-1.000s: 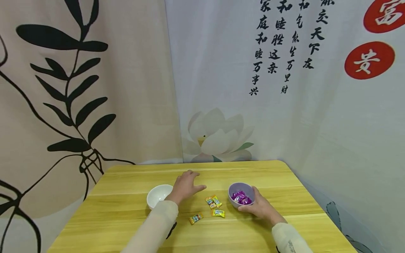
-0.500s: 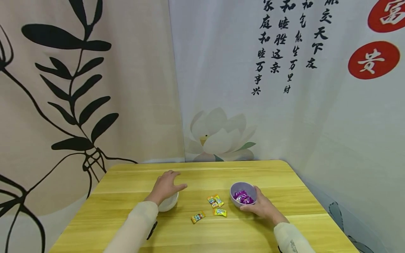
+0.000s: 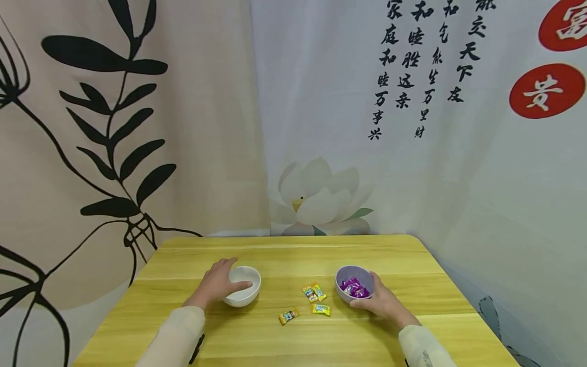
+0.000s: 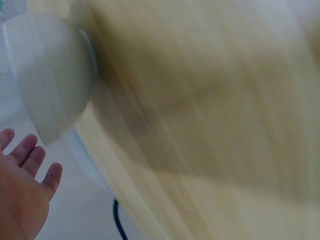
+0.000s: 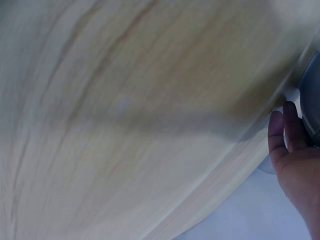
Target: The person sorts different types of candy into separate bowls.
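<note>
A white bowl [image 3: 245,295] stands upright on the left part of the table. My left hand [image 3: 219,283] is at its left side, thumb and fingers spread about it. In the left wrist view a gap shows between the fingers [image 4: 34,156] and the bowl [image 4: 52,75]. To the right, my right hand [image 3: 382,300] holds a light purple bowl [image 3: 341,293] by its side, thumb in front and fingers behind. Several purple-wrapped candies [image 3: 354,288] lie in that bowl. Between the bowls lie several yellow-wrapped candies [image 3: 320,309], one [image 3: 289,316] apart from the others.
The wooden table [image 3: 275,346] has rounded far corners. Behind it hangs a cloth backdrop [image 3: 220,127] printed with dark leaves, a pale lotus and black characters. A dark cable [image 4: 118,220] hangs beyond the table edge in the left wrist view.
My left hand has moved left, from over the white bowl's right side to its left side, uncovering the bowl. The right hand keeps its hold on the purple bowl. The head view has shifted slightly.
</note>
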`<state>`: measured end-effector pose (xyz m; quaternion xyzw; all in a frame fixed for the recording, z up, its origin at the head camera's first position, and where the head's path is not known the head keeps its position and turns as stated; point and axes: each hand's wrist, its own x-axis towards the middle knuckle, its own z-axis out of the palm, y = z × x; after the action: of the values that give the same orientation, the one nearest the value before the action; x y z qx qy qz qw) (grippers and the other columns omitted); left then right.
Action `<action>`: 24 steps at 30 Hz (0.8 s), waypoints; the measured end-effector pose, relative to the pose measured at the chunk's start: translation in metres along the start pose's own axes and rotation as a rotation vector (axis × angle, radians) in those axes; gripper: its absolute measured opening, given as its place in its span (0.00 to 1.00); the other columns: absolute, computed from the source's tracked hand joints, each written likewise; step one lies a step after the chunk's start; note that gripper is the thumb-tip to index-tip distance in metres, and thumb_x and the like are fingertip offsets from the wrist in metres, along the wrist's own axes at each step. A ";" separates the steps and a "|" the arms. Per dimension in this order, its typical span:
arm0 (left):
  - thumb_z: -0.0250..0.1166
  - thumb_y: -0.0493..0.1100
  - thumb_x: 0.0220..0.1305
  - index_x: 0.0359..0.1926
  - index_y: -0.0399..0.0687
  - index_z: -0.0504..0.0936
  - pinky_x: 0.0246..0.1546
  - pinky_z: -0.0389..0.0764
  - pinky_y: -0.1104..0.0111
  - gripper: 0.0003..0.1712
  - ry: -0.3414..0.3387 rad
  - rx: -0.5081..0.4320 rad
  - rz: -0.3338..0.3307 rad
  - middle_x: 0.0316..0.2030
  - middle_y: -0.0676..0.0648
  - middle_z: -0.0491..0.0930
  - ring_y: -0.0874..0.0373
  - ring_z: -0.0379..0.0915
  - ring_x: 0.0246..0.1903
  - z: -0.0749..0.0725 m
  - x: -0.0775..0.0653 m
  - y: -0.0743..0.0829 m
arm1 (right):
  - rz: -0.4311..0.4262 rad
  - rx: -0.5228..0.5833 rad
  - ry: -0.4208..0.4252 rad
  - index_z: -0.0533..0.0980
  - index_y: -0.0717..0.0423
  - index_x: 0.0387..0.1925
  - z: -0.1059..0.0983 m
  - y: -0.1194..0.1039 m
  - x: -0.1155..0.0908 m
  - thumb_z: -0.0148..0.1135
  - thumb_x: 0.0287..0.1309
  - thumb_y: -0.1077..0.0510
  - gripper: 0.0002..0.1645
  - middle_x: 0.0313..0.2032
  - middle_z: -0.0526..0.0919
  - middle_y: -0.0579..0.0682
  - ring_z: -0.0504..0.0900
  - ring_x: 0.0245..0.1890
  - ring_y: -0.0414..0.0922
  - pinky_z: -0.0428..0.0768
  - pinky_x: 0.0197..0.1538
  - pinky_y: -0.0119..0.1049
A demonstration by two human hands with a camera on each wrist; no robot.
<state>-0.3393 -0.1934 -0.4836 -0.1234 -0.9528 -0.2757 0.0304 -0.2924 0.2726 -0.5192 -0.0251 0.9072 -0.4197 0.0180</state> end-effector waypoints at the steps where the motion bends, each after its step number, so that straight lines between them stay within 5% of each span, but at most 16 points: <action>1: 0.70 0.73 0.50 0.73 0.39 0.61 0.62 0.56 0.35 0.61 -0.007 -0.004 -0.006 0.68 0.31 0.62 0.32 0.55 0.67 0.001 -0.002 -0.003 | 0.000 -0.003 0.002 0.42 0.68 0.75 0.000 0.000 0.000 0.79 0.43 0.39 0.74 0.68 0.59 0.75 0.61 0.67 0.70 0.58 0.66 0.66; 9: 0.74 0.71 0.46 0.75 0.33 0.52 0.59 0.61 0.34 0.70 -0.035 -0.081 -0.067 0.69 0.27 0.58 0.29 0.55 0.66 0.010 -0.017 -0.017 | 0.006 -0.009 0.003 0.43 0.67 0.75 -0.001 0.003 0.000 0.79 0.43 0.39 0.74 0.68 0.60 0.75 0.61 0.67 0.70 0.59 0.65 0.66; 24: 0.81 0.63 0.41 0.74 0.29 0.51 0.59 0.66 0.38 0.72 -0.044 -0.151 -0.045 0.67 0.28 0.61 0.33 0.63 0.62 0.019 -0.017 -0.025 | 0.010 -0.028 -0.003 0.43 0.68 0.74 -0.001 0.000 0.001 0.79 0.43 0.38 0.75 0.68 0.58 0.76 0.60 0.67 0.71 0.59 0.65 0.66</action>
<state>-0.3286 -0.2074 -0.5152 -0.1102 -0.9323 -0.3445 -0.0063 -0.2932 0.2729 -0.5186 -0.0212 0.9130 -0.4069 0.0214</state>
